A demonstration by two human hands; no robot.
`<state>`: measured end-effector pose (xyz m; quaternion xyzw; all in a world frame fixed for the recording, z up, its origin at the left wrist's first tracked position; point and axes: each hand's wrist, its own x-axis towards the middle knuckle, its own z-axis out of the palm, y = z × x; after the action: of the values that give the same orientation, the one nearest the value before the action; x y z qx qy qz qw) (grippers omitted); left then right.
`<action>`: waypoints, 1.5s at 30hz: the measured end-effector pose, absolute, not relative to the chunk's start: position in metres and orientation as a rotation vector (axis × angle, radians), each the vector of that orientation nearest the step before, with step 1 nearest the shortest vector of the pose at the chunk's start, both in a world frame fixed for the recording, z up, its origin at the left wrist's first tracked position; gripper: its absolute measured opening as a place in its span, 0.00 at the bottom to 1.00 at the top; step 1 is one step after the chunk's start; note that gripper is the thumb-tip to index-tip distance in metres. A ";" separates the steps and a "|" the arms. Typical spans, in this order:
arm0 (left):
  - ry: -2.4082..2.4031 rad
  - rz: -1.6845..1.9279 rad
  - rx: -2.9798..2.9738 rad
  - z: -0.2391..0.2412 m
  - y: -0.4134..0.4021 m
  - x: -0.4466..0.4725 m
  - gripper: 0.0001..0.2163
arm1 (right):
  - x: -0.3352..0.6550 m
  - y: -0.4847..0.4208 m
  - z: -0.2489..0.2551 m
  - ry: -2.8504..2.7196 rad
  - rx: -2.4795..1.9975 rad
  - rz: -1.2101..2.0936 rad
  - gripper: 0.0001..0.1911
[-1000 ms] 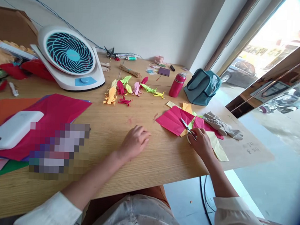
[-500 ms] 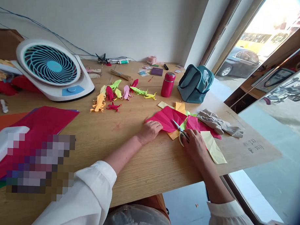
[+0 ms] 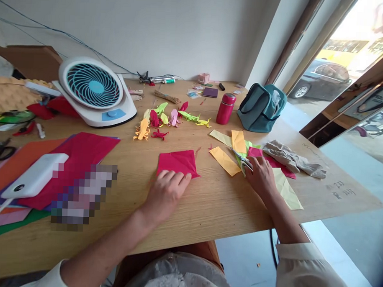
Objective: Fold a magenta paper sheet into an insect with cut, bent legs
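Observation:
My left hand (image 3: pixel 166 192) lies flat with fingers stretched out on the near edge of a creased pink paper square (image 3: pixel 177 162) at the middle of the wooden table (image 3: pixel 204 206). My right hand (image 3: pixel 262 176) rests to the right, its fingers closed round the handles of a pair of scissors (image 3: pixel 242 160) whose blades point up and left. The scissors lie over a heap of yellow, green and pink paper pieces (image 3: pixel 238 142). A yellow strip (image 3: pixel 225 160) lies between the two hands.
Folded paper insects (image 3: pixel 167 117) lie behind the pink square. Farther back stand a white and blue fan (image 3: pixel 94 90), a red flask (image 3: pixel 225 108) and a teal bag (image 3: pixel 261 107). Grey gloves (image 3: pixel 291 161) lie right. Coloured sheets (image 3: pixel 74 156) with a white power bank (image 3: pixel 35 175) are left.
My left hand reached the pink square in the paper heap and slid it left to the middle of the table. My right hand stayed on the scissors.

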<state>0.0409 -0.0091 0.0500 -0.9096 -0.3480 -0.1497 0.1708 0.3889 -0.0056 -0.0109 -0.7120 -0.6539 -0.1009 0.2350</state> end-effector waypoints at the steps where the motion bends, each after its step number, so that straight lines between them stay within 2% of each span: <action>1: -1.022 -0.401 -2.591 0.050 -0.020 0.044 0.12 | 0.374 -0.013 -0.004 -1.861 -1.878 -0.296 0.17; 5: -1.194 -0.327 -2.642 0.049 -0.048 0.065 0.08 | 0.290 -0.048 0.019 -2.212 -1.384 0.188 0.27; 6: -1.260 -0.335 -2.648 0.049 -0.051 0.068 0.07 | 0.271 -0.056 0.021 -2.287 -1.317 0.261 0.27; 9: -1.394 -0.458 -2.807 0.050 -0.051 0.059 0.05 | 0.239 -0.066 0.016 -2.212 -1.336 0.203 0.11; 10: -1.412 -0.558 -2.899 0.049 -0.049 0.050 0.06 | 0.236 -0.067 0.012 -2.187 -1.334 0.212 0.10; 13: -1.406 -0.820 -3.013 0.043 -0.040 0.012 0.19 | 0.246 -0.063 0.000 -2.057 -1.280 0.373 0.10; 17: -1.362 -0.462 -2.997 0.025 -0.034 -0.029 0.32 | 0.261 -0.057 -0.012 -1.812 -1.253 0.609 0.09; 19: -1.341 -0.372 -3.027 0.018 -0.037 -0.033 0.35 | 0.263 -0.055 -0.015 -1.686 -1.213 0.730 0.06; 23: -1.141 -0.483 -3.101 0.011 -0.042 -0.021 0.30 | 0.264 -0.053 -0.018 -1.603 -1.166 0.888 0.05; 27: -1.037 -0.568 -3.105 0.003 -0.043 -0.015 0.28 | 0.271 -0.058 -0.014 -1.950 -1.231 0.676 0.11; 30: -0.978 -0.468 -3.121 -0.004 -0.048 -0.018 0.28 | 0.278 -0.068 -0.011 -2.274 -1.305 0.336 0.16; 33: -0.994 -0.334 -3.103 -0.004 -0.058 -0.021 0.25 | 0.281 -0.079 -0.009 -2.403 -1.310 0.183 0.20; 37: -1.065 -0.317 -3.113 0.001 -0.069 -0.021 0.21 | 0.277 -0.091 -0.006 -2.482 -1.230 0.182 0.24; 45: -1.310 -0.630 -3.234 0.013 -0.058 -0.020 0.14 | 0.266 -0.088 -0.006 -2.298 -1.313 0.305 0.15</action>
<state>-0.0195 -0.0582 0.0133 -0.8936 -0.3620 -0.1741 -0.2005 0.2663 -0.0875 -0.0064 -0.4787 -0.8382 0.1112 0.2365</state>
